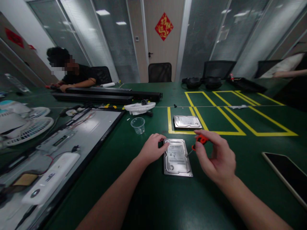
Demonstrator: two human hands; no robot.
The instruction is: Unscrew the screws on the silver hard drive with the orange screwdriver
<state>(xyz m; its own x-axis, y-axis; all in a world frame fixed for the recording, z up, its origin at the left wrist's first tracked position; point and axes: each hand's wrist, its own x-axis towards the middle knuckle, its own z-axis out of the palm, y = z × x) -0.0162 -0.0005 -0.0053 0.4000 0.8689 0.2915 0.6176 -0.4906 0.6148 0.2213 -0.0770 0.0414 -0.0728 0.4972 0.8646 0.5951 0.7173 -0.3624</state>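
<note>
A silver hard drive (177,157) lies flat on the green table (168,198) right in front of me. My left hand (152,148) rests at its upper left corner with the fingers curled against the edge. My right hand (216,155) is closed round a small screwdriver with an orange-red handle (200,139), whose thin shaft points down toward the drive's right edge. A second hard drive (187,122) lies farther back, inside a yellow taped rectangle.
A clear plastic cup (138,125) stands left of the drives. An opened flat panel (59,140) with cables fills the left side, fan grilles (28,127) beyond it. A dark tablet (287,174) lies at right. Another person sits at the far left end behind long black bars (107,95).
</note>
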